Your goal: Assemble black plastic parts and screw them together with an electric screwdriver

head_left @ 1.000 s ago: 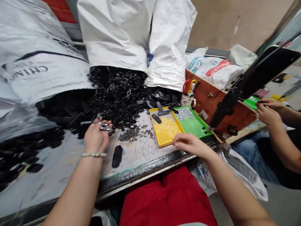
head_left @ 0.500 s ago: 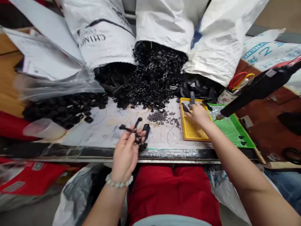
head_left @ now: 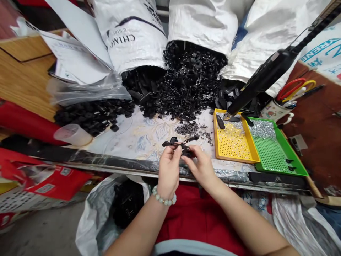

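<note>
Black plastic parts with thin jointed arms (head_left: 185, 150) are held between both hands just above the table's front edge. My left hand (head_left: 169, 169), with a beaded bracelet on its wrist, is closed round them from the left. The fingertips of my right hand (head_left: 204, 166) close on their right side. Fingers hide how the parts join. Behind the hands lies a scatter of small metal pieces (head_left: 188, 128). To the right, a yellow tray (head_left: 216, 142) holds tiny silvery screws and a few black plastic pieces. A black electric screwdriver (head_left: 259, 80) hangs with its tip over that tray.
A green tray (head_left: 282, 171) with screws adjoins the yellow one. White sacks (head_left: 198, 25) spill black parts (head_left: 183, 85) across the back. At left are black caps (head_left: 80, 115) and a clear cup (head_left: 71, 135). A mug (head_left: 271, 113) holds scissors (head_left: 291, 89).
My right hand has left the yellow tray and joined my left hand at the black parts. The screwdriver tip now hangs over the yellow tray. The whole view has shifted and tilted.
</note>
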The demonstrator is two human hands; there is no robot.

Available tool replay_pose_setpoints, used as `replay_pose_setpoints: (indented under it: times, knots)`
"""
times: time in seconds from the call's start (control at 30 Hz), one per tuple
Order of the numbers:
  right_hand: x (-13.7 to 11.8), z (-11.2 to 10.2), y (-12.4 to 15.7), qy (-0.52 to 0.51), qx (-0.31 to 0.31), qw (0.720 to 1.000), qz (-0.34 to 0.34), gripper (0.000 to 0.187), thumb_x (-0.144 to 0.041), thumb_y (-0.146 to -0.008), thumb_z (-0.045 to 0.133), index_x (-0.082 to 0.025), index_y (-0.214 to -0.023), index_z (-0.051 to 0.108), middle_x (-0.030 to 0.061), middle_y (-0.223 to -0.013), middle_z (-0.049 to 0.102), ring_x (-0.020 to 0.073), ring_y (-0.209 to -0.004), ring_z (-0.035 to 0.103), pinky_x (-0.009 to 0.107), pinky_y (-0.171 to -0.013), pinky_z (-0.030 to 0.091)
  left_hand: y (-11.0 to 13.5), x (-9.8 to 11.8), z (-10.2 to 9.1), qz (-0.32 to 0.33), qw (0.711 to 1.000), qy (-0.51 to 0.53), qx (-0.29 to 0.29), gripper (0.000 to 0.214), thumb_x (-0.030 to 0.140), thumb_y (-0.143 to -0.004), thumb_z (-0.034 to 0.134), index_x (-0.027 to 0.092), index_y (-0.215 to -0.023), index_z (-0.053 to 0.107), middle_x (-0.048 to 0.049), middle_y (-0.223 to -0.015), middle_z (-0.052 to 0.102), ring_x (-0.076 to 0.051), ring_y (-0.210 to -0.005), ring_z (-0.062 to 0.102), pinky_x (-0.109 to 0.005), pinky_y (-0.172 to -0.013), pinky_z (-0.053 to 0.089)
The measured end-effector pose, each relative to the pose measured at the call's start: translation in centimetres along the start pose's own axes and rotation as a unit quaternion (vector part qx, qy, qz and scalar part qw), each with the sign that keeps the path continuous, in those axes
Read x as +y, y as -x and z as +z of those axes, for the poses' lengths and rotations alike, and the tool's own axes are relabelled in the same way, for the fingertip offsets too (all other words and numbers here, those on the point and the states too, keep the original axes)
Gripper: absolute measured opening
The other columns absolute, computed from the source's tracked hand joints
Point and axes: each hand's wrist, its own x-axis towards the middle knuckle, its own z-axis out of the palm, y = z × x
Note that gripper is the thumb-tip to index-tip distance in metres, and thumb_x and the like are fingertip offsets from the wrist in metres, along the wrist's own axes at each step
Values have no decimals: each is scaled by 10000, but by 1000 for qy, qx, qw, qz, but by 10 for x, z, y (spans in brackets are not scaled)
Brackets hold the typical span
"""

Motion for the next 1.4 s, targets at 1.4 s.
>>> replay_pose_setpoints:
  times: [1.4]
  knots:
    - [28, -14, -57, 306, -187, 933, -37, 236, -191, -898, 388, -132, -1016, 584, 132, -1069, 557, 230, -1003, 492, 393, -859, 431, 4, 18, -28, -187, 980, 53, -54, 219, 251, -780, 635, 149, -971, 670, -19, -800, 607, -101, -750, 577, -224, -748, 474]
